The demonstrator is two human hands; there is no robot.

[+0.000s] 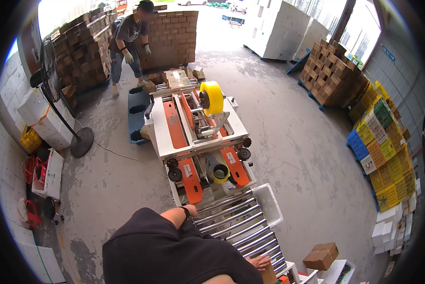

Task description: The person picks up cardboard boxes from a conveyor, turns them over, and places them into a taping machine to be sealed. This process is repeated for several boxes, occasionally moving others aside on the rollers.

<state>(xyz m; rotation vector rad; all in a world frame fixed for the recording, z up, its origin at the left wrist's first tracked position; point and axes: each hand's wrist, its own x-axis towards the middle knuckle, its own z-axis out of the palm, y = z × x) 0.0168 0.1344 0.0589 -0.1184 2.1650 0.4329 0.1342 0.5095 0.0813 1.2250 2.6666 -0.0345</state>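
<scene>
Dark-shirted worker (163, 248) leans over the near left side of the rollers (241, 222), both hands well apart.

Left hand (191, 209) is at the rollers' far left corner, near the taping machine (203, 142); whether it grips anything cannot be told. Right hand (259, 262) lies spread on a cardboard box (269, 274) at the rollers' near end, only part of which shows. Pressure from that one hand could turn the box askew on rollers that look free to spin, and it might then jam against the orange guides (191, 182) beyond them. Fingers at the far corner risk a pinch should a box ride up against them. Right of the rollers' near end, a second box (320, 256) might topple if knocked; its support is unclear.
</scene>
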